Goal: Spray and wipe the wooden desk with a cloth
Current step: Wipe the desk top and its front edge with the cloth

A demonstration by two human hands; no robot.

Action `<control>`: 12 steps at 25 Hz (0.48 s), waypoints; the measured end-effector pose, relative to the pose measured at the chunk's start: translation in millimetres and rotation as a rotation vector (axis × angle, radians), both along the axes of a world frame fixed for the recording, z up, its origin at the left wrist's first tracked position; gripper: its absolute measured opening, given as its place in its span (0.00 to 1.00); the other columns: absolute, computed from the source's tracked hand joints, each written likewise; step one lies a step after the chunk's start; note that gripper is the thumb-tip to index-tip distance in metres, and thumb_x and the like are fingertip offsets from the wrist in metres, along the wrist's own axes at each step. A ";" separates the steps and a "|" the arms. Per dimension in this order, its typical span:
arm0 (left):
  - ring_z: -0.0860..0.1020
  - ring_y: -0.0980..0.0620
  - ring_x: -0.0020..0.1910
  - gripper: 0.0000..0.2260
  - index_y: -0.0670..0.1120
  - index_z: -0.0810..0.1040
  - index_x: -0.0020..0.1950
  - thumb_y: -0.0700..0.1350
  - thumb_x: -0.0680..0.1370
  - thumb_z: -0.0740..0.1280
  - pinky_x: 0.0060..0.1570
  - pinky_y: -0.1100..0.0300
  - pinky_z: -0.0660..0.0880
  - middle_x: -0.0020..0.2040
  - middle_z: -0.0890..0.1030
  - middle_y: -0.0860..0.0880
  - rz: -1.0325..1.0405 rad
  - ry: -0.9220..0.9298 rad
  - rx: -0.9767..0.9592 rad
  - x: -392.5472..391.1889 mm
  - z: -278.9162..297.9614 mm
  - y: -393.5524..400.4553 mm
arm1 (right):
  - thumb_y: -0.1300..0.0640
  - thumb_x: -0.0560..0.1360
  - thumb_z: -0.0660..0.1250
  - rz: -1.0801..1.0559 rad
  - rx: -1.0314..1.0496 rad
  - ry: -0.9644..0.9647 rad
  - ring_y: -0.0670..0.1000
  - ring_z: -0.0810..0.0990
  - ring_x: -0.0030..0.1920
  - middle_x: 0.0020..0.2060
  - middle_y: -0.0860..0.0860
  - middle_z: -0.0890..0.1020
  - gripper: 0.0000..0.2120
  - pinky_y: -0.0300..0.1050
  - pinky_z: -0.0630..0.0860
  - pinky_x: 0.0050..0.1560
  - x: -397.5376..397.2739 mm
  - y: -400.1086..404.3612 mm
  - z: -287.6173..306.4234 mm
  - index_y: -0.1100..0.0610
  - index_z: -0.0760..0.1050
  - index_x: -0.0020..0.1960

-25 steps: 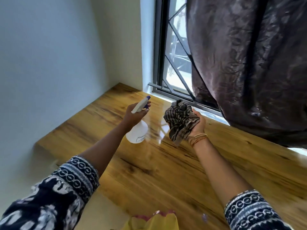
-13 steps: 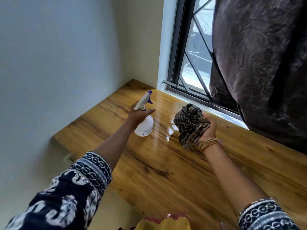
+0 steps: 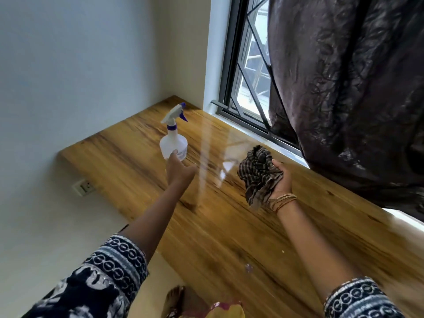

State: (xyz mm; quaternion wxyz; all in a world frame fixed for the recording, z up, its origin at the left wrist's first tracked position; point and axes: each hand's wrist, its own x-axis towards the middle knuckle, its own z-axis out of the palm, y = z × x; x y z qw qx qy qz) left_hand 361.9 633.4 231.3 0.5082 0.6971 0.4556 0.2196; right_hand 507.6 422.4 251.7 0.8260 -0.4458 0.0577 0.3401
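Spray bottle (image 3: 173, 143) upright on tabletop (image 3: 137, 161), my left hand (image 3: 179, 172) open, fingertips touching its base; right hand (image 3: 278, 180) gripped bunched cloth (image 3: 258, 173) above wood; spraying apparently finished, wiping due next.

A dark-framed window (image 3: 246, 72) with a diagonal metal grille is set in the far wall, and daylight comes in through it. To the right of the window a dark brown crinkled curtain (image 3: 348, 88) hangs, covering most of the glass. Left of the window a pale painted wall (image 3: 75, 65) meets the corner. Low on that wall sits a white wall socket (image 3: 84, 187). Below lies a cream floor (image 3: 41, 237).
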 end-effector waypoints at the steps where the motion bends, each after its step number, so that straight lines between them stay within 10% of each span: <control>1: 0.71 0.42 0.68 0.37 0.45 0.63 0.75 0.50 0.67 0.70 0.67 0.40 0.69 0.70 0.72 0.43 -0.003 0.028 -0.015 0.3 -1.9 -16.5 | 0.49 0.71 0.67 -0.030 -0.053 -0.008 0.63 0.80 0.58 0.59 0.62 0.81 0.24 0.60 0.75 0.62 6.3 -12.6 -5.1 0.61 0.79 0.64; 6: 0.79 0.46 0.54 0.14 0.53 0.81 0.50 0.52 0.68 0.62 0.68 0.37 0.66 0.48 0.84 0.50 -0.127 0.209 -0.065 8.4 -20.9 -83.3 | 0.49 0.73 0.70 -0.156 -0.653 -0.515 0.60 0.81 0.51 0.44 0.54 0.84 0.14 0.48 0.75 0.48 11.5 -72.2 -12.4 0.59 0.81 0.51; 9: 0.77 0.46 0.61 0.09 0.53 0.80 0.49 0.48 0.72 0.63 0.72 0.37 0.60 0.52 0.83 0.49 -0.226 0.244 0.055 15.8 -29.7 -97.7 | 0.44 0.77 0.63 0.024 -1.175 -1.034 0.59 0.74 0.65 0.66 0.57 0.75 0.21 0.50 0.71 0.62 17.8 -96.4 -24.3 0.49 0.74 0.68; 12: 0.65 0.45 0.74 0.16 0.49 0.76 0.65 0.44 0.77 0.63 0.75 0.41 0.47 0.68 0.76 0.46 -0.325 0.352 0.284 19.0 -28.8 -95.9 | 0.36 0.77 0.60 0.320 -1.540 -1.092 0.62 0.55 0.77 0.80 0.57 0.53 0.31 0.60 0.57 0.74 32.6 -102.9 -43.0 0.40 0.58 0.78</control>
